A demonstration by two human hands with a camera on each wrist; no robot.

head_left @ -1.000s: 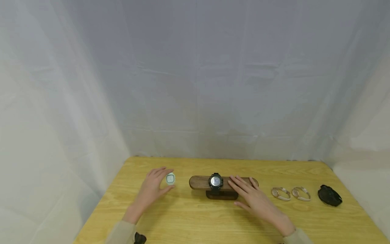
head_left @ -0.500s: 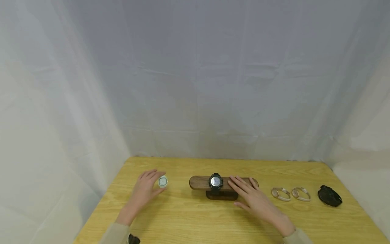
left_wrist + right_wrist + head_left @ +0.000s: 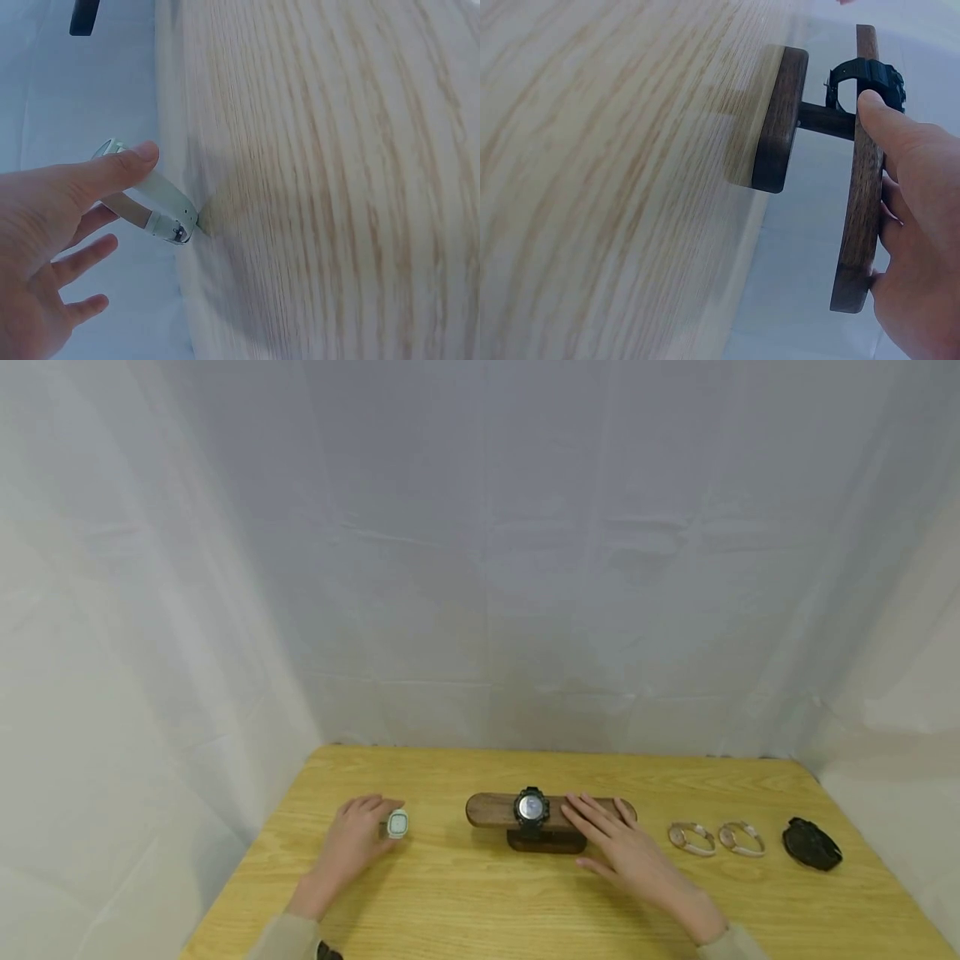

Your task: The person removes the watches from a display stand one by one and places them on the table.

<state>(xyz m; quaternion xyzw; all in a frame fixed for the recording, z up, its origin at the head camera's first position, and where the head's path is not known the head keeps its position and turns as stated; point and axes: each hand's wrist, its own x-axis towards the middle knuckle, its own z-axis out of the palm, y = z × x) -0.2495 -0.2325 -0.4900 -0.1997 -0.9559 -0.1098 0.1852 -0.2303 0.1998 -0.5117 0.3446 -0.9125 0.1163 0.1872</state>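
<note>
In the head view my left hand (image 3: 354,839) pinches a pale green watch (image 3: 397,823) by its sides, dial up, at the table's left part. The left wrist view shows its strap (image 3: 169,199) looped, the lower end at the tabletop. Flat across the right half of a dark wooden watch stand (image 3: 491,810) lies my right hand (image 3: 626,852), its fingers straight and spread. A black watch (image 3: 531,807) is fastened round the stand's bar, just left of those fingertips. Seen from the right wrist, the thumb (image 3: 877,112) touches the bar beside the black watch.
Two small watches with light straps, one (image 3: 692,837) beside the other (image 3: 741,837), lie right of the stand. Farther right is a black round object (image 3: 812,842) with a strap-like end. White cloth (image 3: 480,568) hangs behind and beside the wooden table (image 3: 465,902).
My left hand has moved left with the pale green watch and lowered it to the tabletop. The right hand has stayed on the stand.
</note>
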